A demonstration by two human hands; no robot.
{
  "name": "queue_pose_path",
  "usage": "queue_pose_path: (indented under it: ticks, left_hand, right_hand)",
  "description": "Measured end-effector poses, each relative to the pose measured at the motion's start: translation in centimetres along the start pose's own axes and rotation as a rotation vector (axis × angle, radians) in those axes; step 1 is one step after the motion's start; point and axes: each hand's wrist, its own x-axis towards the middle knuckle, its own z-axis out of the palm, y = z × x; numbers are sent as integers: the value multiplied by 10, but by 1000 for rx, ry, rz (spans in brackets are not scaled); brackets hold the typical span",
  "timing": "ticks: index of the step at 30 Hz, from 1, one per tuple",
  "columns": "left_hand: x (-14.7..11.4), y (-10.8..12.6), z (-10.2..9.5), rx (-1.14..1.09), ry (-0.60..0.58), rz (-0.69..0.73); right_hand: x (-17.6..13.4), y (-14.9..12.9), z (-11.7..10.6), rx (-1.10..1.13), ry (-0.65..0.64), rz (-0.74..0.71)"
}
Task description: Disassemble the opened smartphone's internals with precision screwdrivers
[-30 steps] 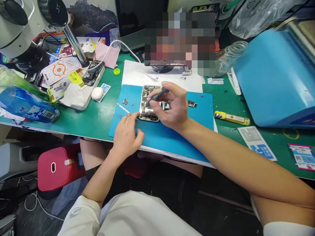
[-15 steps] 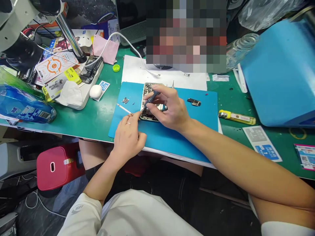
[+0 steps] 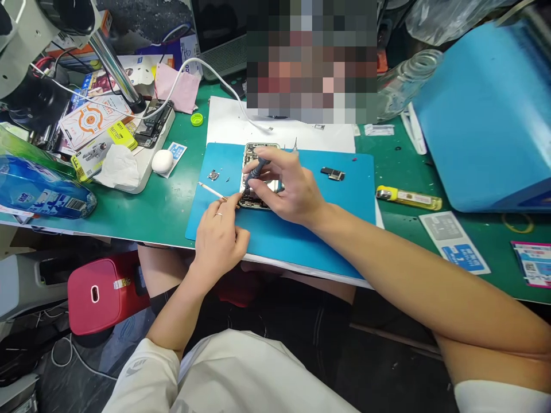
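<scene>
An opened phone (image 3: 259, 147) with bare inner parts lies on a blue mat (image 3: 297, 241). My right hand (image 3: 290, 186) is closed round a small dark screwdriver (image 3: 257, 168), tilted, with its lower end down at the phone's left side. A thin metal tip (image 3: 295, 143) sticks up behind that hand; I cannot tell what it belongs to. My left hand (image 3: 219, 232) rests palm down with its fingers stretched out and its fingertips at the phone's lower left corner. A thin white stick (image 3: 210, 190) lies by those fingers, its near end partly hidden.
A small metal part (image 3: 213, 175) lies left of the phone, a dark component (image 3: 333, 173) right of it. A yellow-capped tube (image 3: 408, 198) and a blue box (image 3: 477, 126) stand at the right. Left are a microscope post (image 3: 114, 71), a white case (image 3: 162, 162) and a blue pack (image 3: 38, 186).
The whole view has shifted slightly, so the things on the bench appear a little further left. Both hands keep their places at the phone, the screwdriver still in the right.
</scene>
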Motion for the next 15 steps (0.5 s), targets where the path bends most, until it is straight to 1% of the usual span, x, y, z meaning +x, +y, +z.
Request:
queue_pose_path:
  ticks: [5,15]
  left_hand:
    - [1,0,0,0,-5,-5]
    - [0,0,0,-3,-10,-14]
  right_hand:
    - [0,0,0,15,-12,3]
    - [0,2,0,-34,-23,-17]
